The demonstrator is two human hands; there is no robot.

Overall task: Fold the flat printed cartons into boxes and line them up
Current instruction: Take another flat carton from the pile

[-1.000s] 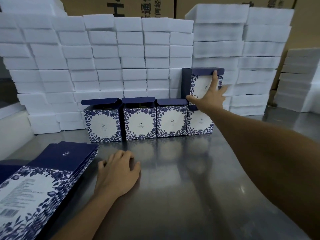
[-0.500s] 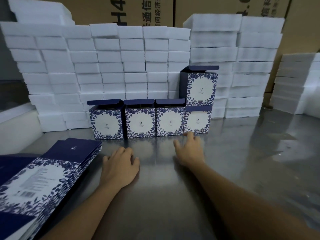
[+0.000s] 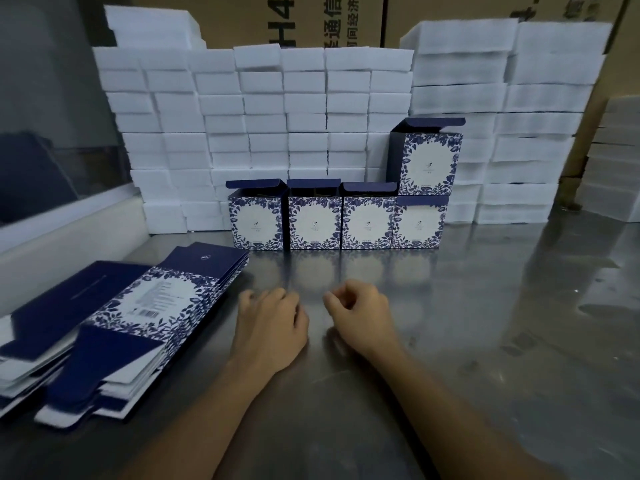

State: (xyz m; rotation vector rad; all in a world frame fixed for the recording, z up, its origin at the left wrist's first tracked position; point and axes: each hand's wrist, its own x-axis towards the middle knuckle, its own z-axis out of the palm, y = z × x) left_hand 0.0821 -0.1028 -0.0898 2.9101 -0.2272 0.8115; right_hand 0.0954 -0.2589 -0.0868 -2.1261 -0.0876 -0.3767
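Left hand (image 3: 268, 332) palm-down on worktop (image 3: 485, 341), fingers loosely curled, holding nothing. Right hand (image 3: 360, 317) just beside it, fingers curled inward, nothing gripped; whether fingertips touch worktop, cannot tell. Worktop: shiny brushed metal, reflective. Stack of flat cartons (image 3: 145, 317) near left, navy card with blue-white floral print, fanned. Four folded boxes (image 3: 332, 221) in row at far centre, sides touching, top flaps open; contents not visible. Fifth box (image 3: 427, 161) stacked on rightmost. White foam blocks (image 3: 277, 109) piled behind, brown corrugated cases beyond.
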